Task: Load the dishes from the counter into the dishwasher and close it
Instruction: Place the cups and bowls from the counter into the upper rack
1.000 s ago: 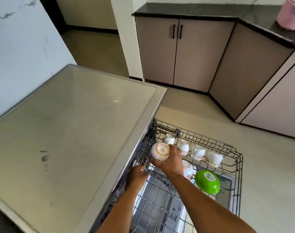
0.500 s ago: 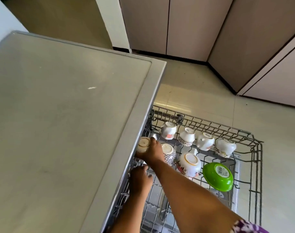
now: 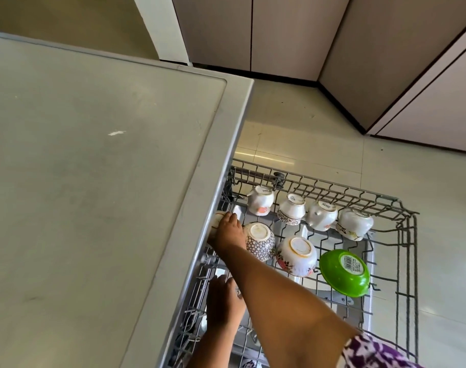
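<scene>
Presently the right hand (image 3: 229,231) reaches into the pulled-out upper rack (image 3: 401,208) and rests on a white bowl (image 3: 218,218) at the rack's inner edge, mostly hidden under the dishwasher top (image 3: 93,181); whether its fingers grip or merely press the bowl cannot be told. The left hand (image 3: 223,301) sits lower, against the rack's near side, fingers curled, its hold obscured. Already loaded, all inverted: four cups (image 3: 291,208) along the far row, a dotted bowl (image 3: 259,241) touching the right hand, a floral bowl (image 3: 296,256) beside it, and a green bowl (image 3: 344,272) tilted on the tines. Risk, as judged: the white bowl, set so close beneath the overhang, could strike the frame or sit untidily when the rack slides in; withdrawing the forearm could knock the dotted bowl against its neighbour and chip it. Markings: a barcode sticker on the green bowl's base and small stamps on the cup bases, none legible.
</scene>
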